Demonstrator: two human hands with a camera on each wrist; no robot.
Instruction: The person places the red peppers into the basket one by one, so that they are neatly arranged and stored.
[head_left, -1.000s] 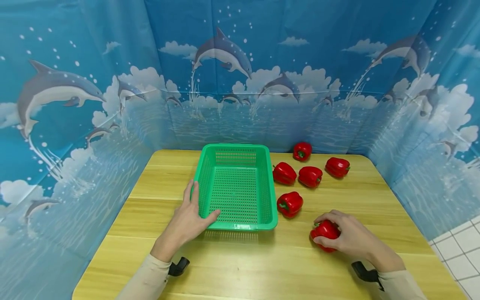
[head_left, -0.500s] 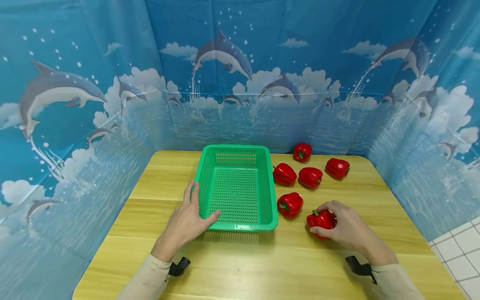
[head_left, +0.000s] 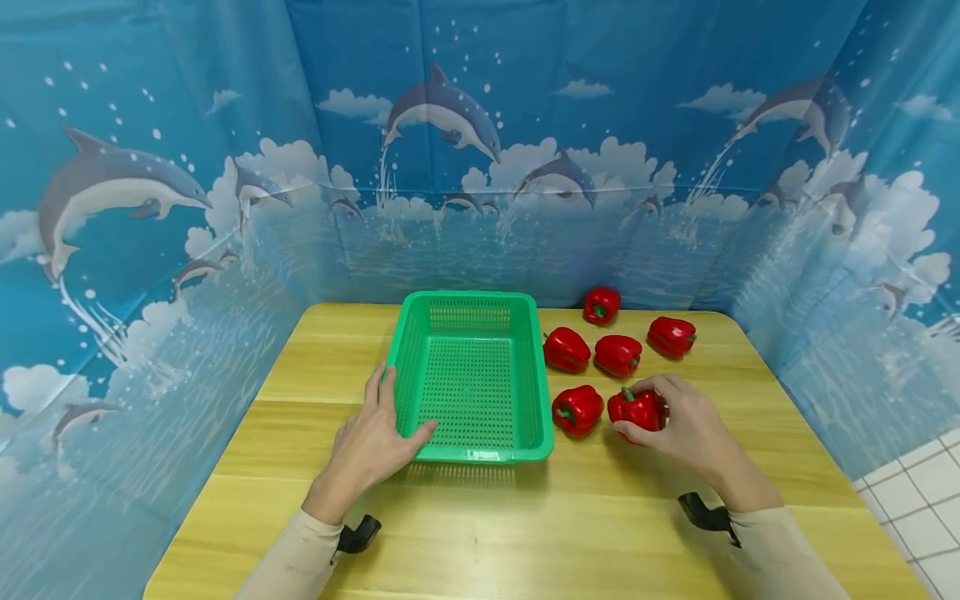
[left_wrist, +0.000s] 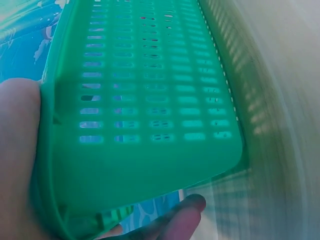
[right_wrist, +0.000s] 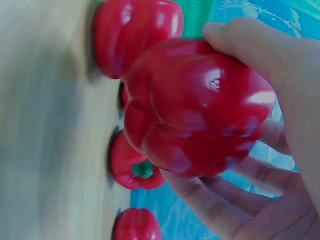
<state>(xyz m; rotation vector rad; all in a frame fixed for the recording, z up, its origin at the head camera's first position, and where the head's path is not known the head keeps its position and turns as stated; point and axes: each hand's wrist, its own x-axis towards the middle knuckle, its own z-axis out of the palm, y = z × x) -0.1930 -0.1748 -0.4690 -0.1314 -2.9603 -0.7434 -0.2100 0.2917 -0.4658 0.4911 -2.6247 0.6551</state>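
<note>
A green plastic basket [head_left: 468,454] with perforated sides stands on the wooden table, nothing lying inside it. At its front left corner my left hand [head_left: 375,442] holds the rim, thumb over the front edge and fingers along the left side. The left wrist view shows the basket wall [left_wrist: 130,170] close up with the thumb [left_wrist: 17,150] at the rim. My right hand [head_left: 690,429] grips a red bell pepper [head_left: 633,410] between thumb and fingers, its green stem upward. Just left of it lies another red bell pepper [head_left: 577,410], near the basket's right side.
Further back on the table [head_left: 480,533] lie more red bell peppers: one by the basket [head_left: 566,349], a pepper beside it [head_left: 618,356], a pepper near the back edge [head_left: 602,305] and a pepper at the right [head_left: 671,337]. A blue dolphin-printed curtain [head_left: 480,233] surrounds the table's back and sides.
My right hand has carried its bell pepper away from me and slightly left, bringing it beside the pepper nearest the basket's front right. The left hand and basket have stayed in place.
</note>
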